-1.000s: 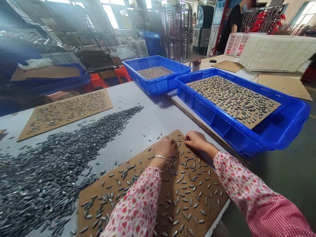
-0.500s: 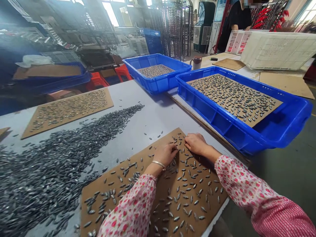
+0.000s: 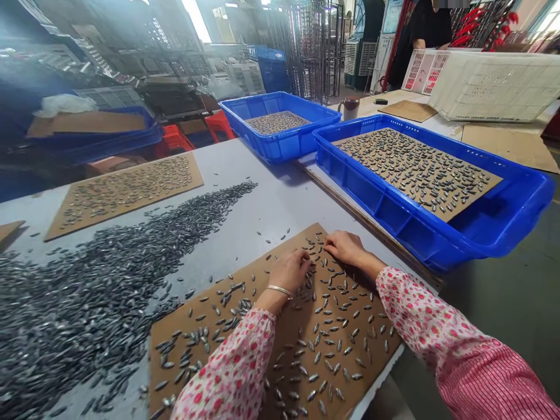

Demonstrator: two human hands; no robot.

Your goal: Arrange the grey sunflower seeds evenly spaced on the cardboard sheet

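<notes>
Cardboard (image 3: 245, 361) lies beneath both curled hands (image 3: 289, 271).

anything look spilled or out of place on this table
A few metallic pieces lie loose on the white table, just off the nearest cardboard sheet and apart from the heap, so they look like strays.

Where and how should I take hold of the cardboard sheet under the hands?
I'd grip the cardboard sheet at its two short ends, from the sides: left hand at the end beside the loose pile, right hand at the opposite end. It lies flat and thin, with loose grey pieces scattered over it, so fingertips underneath, thumbs on top, kept level, seems safest.
</notes>
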